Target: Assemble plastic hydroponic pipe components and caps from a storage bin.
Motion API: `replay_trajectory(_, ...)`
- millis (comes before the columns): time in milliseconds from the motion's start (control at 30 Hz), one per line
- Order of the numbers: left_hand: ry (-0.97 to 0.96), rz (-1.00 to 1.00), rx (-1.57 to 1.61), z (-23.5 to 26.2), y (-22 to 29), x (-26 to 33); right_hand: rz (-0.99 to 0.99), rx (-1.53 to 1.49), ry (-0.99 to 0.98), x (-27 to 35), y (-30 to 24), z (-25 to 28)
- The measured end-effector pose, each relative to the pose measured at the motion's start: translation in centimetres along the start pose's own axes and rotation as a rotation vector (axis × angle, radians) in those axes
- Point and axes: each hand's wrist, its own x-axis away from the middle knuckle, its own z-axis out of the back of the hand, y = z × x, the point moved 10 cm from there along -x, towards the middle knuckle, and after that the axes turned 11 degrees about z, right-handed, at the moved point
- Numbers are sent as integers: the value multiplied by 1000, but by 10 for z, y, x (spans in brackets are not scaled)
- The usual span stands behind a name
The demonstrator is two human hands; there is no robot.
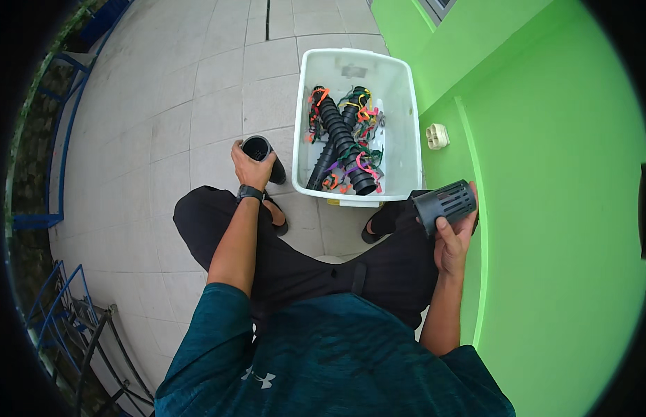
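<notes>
My left hand (252, 168) is wrapped round a black open-topped cylinder (277, 171) above the tiled floor. Its dark hollow inside shows from above. On the other side, my right hand (453, 247) grips a dark grey slotted plastic cylinder (446, 203), tilted beside my right knee near the green wall. Between and beyond the hands stands a white plastic bin (411, 125). Several black ribbed tubes (337, 128) lie crossed inside it, tangled with colourful straps (368, 163) in orange, green, pink, yellow and purple.
A bright green wall (552, 208) rises close on my right, with a cream-coloured outlet-like fitting (437, 136) low on it. Grey floor tiles (163, 149) spread to the left. Blue metal railing (56, 167) and a dark metal frame (104, 340) stand at the far left.
</notes>
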Motion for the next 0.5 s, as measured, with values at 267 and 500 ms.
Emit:
replay_trajectory(267,-92,80,-235,-14,19,-17,-38,-9,60,-36,52,-9)
replay_trajectory(500,-248,131,-530,-36,22,-18,-65,49,69,-58,62,-29)
